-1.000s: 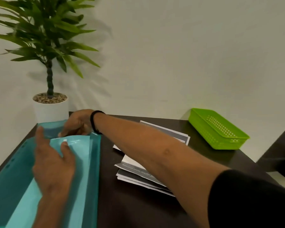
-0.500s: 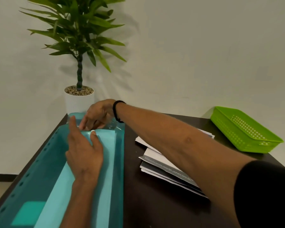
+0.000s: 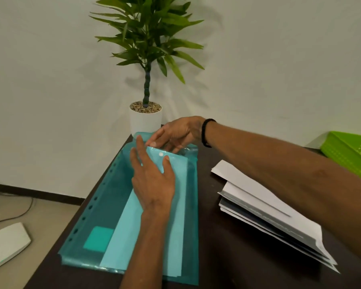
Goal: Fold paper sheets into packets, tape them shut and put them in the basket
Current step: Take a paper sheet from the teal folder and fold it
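A long light blue folded paper (image 3: 154,224) lies flat on a see-through teal plastic folder (image 3: 104,197) at the left edge of the dark table (image 3: 227,257), its far end pointing to the back left corner. A messy pile of white and grey paper sheets (image 3: 265,213) lies in the middle of the table. A bright green basket (image 3: 350,151) with little holes sits at the back right edge.

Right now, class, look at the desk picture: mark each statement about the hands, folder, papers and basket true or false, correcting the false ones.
1. The left hand lies flat on the light blue sheet. True.
2. The green basket holds taped packets. False: none show in it.
3. The paper stack lies right of the teal folder. True.
4. The right hand rests on the paper stack. False: it is at the folder's far end.
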`<state>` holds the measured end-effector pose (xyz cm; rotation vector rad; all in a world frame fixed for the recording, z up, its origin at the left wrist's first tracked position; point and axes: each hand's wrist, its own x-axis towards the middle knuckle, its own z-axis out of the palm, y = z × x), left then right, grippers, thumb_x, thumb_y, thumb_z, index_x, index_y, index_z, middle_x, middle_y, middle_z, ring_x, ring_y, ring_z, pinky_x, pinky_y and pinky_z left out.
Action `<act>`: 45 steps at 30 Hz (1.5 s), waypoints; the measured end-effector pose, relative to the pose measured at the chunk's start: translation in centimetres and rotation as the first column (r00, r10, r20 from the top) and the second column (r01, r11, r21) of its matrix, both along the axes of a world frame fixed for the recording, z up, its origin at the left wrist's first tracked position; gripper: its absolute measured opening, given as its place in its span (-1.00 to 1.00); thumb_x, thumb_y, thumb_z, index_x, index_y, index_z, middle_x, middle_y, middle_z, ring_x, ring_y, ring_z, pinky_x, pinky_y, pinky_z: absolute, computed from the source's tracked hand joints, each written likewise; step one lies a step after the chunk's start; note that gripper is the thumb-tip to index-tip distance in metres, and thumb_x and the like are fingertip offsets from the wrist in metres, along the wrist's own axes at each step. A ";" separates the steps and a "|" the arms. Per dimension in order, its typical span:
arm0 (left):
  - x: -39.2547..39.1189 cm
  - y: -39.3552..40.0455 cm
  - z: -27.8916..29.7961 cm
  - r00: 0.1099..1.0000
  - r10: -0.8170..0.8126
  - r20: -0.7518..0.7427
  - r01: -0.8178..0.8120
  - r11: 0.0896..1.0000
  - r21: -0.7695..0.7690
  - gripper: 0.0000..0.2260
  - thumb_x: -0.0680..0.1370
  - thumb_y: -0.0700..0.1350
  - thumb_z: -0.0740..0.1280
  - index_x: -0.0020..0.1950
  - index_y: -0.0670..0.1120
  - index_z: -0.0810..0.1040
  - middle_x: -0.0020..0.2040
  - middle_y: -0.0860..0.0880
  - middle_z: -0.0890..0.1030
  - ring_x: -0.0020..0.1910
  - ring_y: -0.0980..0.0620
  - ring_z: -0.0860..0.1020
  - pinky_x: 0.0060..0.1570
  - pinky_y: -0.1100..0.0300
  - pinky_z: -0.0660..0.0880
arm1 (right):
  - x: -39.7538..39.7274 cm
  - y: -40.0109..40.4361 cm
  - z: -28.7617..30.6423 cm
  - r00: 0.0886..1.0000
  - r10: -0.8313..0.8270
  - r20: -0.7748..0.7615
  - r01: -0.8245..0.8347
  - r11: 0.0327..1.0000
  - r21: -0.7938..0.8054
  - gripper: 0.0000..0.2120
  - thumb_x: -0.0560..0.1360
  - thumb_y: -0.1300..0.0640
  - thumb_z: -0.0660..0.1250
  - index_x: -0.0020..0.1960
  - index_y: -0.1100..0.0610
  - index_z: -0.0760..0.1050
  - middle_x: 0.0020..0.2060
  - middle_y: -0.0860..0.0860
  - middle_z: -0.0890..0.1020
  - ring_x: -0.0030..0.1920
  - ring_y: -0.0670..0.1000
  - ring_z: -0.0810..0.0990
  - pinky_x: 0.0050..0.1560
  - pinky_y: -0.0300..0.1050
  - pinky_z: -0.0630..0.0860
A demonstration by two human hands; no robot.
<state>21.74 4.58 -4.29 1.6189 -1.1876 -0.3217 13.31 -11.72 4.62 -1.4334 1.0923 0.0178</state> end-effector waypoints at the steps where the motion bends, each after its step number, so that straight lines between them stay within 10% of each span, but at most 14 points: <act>1: 0.0 0.0 0.0 1.000 0.005 -0.002 -0.005 1.000 0.002 -0.27 0.64 0.09 0.33 0.68 0.12 -0.04 0.65 -0.05 0.17 0.45 -0.21 0.45 0.27 -0.22 0.51 | 0.0 -0.1 -0.1 1.000 0.002 -0.025 -0.003 0.999 -0.042 -0.81 0.61 0.27 0.39 0.19 0.13 0.67 0.09 0.11 0.73 0.08 0.12 0.70 0.12 0.08 0.68; 15: -0.1 -0.6 -0.5 1.000 0.016 0.024 -0.016 0.999 -0.029 -0.30 0.64 0.12 0.32 0.67 0.12 0.00 0.63 -0.04 0.22 0.43 -0.14 0.46 0.28 -0.10 0.52 | 1.3 0.0 0.5 0.988 -0.054 -0.147 -0.012 0.910 -0.415 -0.86 0.49 0.41 0.47 -0.05 0.21 0.71 -0.03 0.15 0.75 -0.01 0.08 0.72 0.01 -0.08 0.70; 25: 0.0 -0.9 -0.9 0.997 0.001 0.075 -0.002 1.000 0.010 -0.34 0.64 0.13 0.31 0.62 0.12 0.03 0.60 -0.08 0.25 0.48 -0.19 0.41 0.32 -0.27 0.50 | -0.3 -0.2 6.7 0.979 -0.202 -0.029 0.028 0.276 -0.961 -0.85 0.49 0.38 0.35 -0.06 0.18 0.64 -0.03 -0.01 0.62 -0.08 -0.06 0.60 -0.14 -0.35 0.56; 30: 0.0 -0.6 -0.8 0.997 -0.004 0.073 0.003 1.000 0.013 -0.38 0.63 0.10 0.33 0.61 0.09 0.10 0.55 -0.10 0.31 0.41 -0.20 0.48 0.27 -0.24 0.54 | -3.8 0.1 11.6 0.960 -0.270 0.069 0.107 0.129 -0.986 -0.76 0.45 0.37 0.29 -0.02 0.09 0.60 0.03 0.03 0.65 0.00 0.02 0.64 0.00 -0.12 0.63; 35: 0.0 -0.6 -0.7 0.997 -0.023 0.071 0.021 0.999 0.039 -0.48 0.63 0.09 0.32 0.56 0.06 0.26 0.52 -0.13 0.34 0.42 -0.22 0.48 0.30 -0.25 0.53 | -9.3 2.2 14.6 0.921 -0.355 0.161 0.206 0.090 -0.974 -0.73 0.46 0.29 0.25 0.01 0.03 0.62 0.15 0.03 0.60 0.03 -0.07 0.63 -0.22 -0.41 0.53; 40: -0.4 0.1 0.7 0.996 -0.067 0.051 0.071 0.994 -0.079 -0.56 0.66 0.13 0.28 0.51 0.01 0.40 0.38 -0.12 0.49 0.31 -0.11 0.53 0.27 -0.08 0.56 | -16.4 6.0 15.7 0.734 -0.469 0.491 0.585 0.068 -0.808 -0.75 0.43 0.34 0.32 -0.10 0.02 0.64 -0.14 0.07 0.69 -0.18 -0.01 0.67 -0.21 -0.18 0.55; 45: -2.4 2.0 4.8 0.782 -0.494 -0.380 0.473 0.867 -0.154 -0.38 0.53 0.43 0.25 0.45 0.08 0.47 0.24 0.02 0.65 -0.02 0.03 0.73 0.07 0.06 0.64 | -22.1 12.2 12.3 0.511 -0.598 0.617 0.826 0.140 -0.547 -0.75 0.45 0.45 0.38 -0.08 0.12 0.61 -0.20 0.09 0.64 -0.30 0.04 0.62 -0.25 -0.03 0.55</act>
